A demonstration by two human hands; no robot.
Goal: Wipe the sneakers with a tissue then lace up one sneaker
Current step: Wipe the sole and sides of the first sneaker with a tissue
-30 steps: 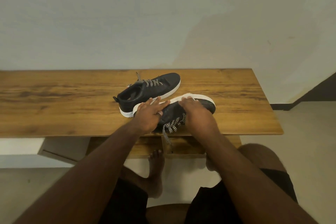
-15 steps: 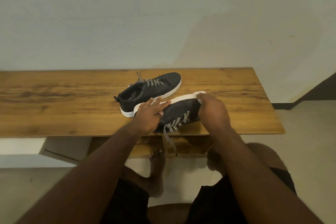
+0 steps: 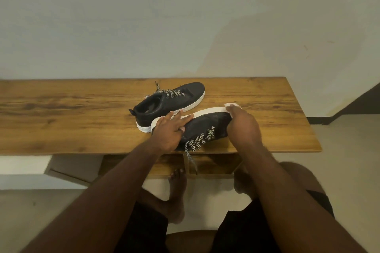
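Two black sneakers with white soles lie on the wooden table [image 3: 61, 121]. The far sneaker [image 3: 174, 98] stands upright behind the near one. The near sneaker [image 3: 207, 123] is tipped on its side with its white sole facing away, and its black-and-white lace [image 3: 190, 154] hangs over the front edge. My left hand [image 3: 170, 127] rests flat with straight fingers on its heel end. My right hand [image 3: 242, 123] covers the toe and presses a white tissue [image 3: 231, 105] against the sole's tip; most of the tissue is hidden under my fingers.
The table's right end lies close to my right hand, and its front edge runs just under the near sneaker. A lower shelf [image 3: 211, 166] sits beneath the table. My bare feet [image 3: 176, 187] and knees are below, on a pale floor. A plain wall stands behind.
My right hand has slid with the tissue from the middle of the near sneaker to its toe end. My left hand has stayed on the heel end.
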